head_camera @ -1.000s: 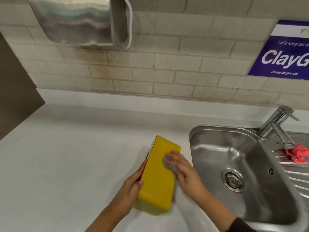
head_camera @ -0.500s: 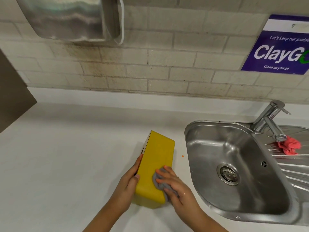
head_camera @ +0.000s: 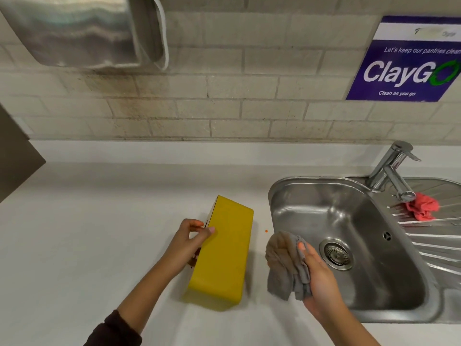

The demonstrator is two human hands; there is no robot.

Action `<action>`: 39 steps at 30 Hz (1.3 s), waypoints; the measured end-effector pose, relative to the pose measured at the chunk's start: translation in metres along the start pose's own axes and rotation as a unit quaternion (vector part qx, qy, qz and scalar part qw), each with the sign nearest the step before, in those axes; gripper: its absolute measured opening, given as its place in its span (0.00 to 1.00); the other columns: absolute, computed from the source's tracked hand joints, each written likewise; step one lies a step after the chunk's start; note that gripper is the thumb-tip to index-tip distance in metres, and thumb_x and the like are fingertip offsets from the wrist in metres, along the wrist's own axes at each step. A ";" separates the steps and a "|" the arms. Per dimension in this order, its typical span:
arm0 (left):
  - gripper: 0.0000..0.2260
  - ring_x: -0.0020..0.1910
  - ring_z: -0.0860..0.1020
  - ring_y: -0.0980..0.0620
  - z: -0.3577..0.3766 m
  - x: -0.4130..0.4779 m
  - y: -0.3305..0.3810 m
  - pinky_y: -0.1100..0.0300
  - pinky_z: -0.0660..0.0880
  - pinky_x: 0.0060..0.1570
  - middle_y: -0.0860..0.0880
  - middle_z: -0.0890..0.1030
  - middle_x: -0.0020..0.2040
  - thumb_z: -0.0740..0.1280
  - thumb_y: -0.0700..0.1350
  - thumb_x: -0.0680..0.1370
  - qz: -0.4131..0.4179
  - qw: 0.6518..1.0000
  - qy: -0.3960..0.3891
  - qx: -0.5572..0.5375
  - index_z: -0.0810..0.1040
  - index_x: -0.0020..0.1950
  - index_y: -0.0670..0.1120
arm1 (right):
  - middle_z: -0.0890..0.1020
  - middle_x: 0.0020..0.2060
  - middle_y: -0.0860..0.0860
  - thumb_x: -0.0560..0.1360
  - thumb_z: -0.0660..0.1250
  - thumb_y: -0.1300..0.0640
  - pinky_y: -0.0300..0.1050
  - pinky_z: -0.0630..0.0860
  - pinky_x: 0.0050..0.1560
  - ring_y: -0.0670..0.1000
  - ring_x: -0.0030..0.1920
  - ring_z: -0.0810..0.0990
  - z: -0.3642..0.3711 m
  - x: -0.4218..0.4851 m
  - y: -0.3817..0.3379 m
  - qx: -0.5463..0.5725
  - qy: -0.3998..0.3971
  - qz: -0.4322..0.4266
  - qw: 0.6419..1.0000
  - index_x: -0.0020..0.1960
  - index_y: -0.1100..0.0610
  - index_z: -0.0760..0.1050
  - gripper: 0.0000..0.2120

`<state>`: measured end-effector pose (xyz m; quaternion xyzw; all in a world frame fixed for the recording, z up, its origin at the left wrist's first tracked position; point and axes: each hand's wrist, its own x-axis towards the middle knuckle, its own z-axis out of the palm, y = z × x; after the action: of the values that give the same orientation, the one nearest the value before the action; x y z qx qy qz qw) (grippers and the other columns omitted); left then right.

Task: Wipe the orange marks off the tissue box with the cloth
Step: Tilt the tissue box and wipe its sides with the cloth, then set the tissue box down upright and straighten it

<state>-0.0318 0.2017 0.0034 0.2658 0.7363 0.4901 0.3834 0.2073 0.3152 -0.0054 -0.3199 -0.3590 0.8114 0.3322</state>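
Observation:
The yellow tissue box stands on its side on the white counter, its broad yellow face up and free of marks. My left hand grips its left edge, thumb on the yellow face, fingers hidden down the far side. My right hand is off to the right of the box, above the sink's left rim, holding a crumpled grey cloth that hangs clear of the box. A tiny orange speck lies on the counter between box and sink.
A steel sink with drain and tap fills the right side. A red cloth lies on the drainboard. A metal dispenser hangs on the tiled wall above, and a purple sign at the upper right.
My right hand lifted the grey cloth off the box's yellow face and moved it right, towards the sink. My left hand shifted up the box's left edge.

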 end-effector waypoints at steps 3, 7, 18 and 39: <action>0.22 0.45 0.79 0.44 -0.002 0.013 0.014 0.58 0.75 0.33 0.45 0.76 0.56 0.65 0.57 0.74 -0.085 0.995 -0.026 0.036 0.66 0.62 0.49 | 0.83 0.48 0.62 0.78 0.55 0.56 0.46 0.83 0.43 0.58 0.48 0.83 0.004 0.004 -0.002 0.003 -0.001 0.002 1.000 0.56 0.61 0.76 0.15; 0.21 0.40 0.81 0.45 0.003 0.024 0.027 0.55 0.78 0.37 0.45 0.80 0.43 0.63 0.62 0.73 -0.110 0.987 -0.047 0.107 0.74 0.51 0.44 | 0.82 0.51 0.63 0.79 0.54 0.56 0.50 0.79 0.52 0.59 0.50 0.82 0.008 0.008 -0.001 0.012 0.001 0.004 1.000 0.57 0.62 0.76 0.16; 0.08 0.44 0.82 0.52 -0.006 0.004 0.037 0.60 0.80 0.37 0.48 0.82 0.52 0.66 0.51 0.75 0.037 0.996 -0.080 0.029 0.76 0.53 0.52 | 0.82 0.44 0.61 0.80 0.55 0.53 0.42 0.80 0.35 0.56 0.41 0.82 -0.001 0.015 -0.014 0.040 0.049 0.026 0.998 0.56 0.58 0.75 0.14; 0.30 0.63 0.71 0.64 -0.024 -0.043 -0.017 0.75 0.69 0.59 0.59 0.73 0.64 0.76 0.45 0.64 0.133 0.988 -0.070 0.026 0.69 0.63 0.60 | 0.86 0.36 0.51 0.79 0.56 0.58 0.36 0.81 0.38 0.48 0.38 0.84 0.057 0.027 -0.036 -0.139 -0.002 -0.123 0.983 0.51 0.58 0.77 0.11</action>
<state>-0.0275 0.1498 0.0067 0.4054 0.6779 0.4976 0.3584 0.1594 0.3338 0.0459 -0.3153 -0.5054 0.7071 0.3810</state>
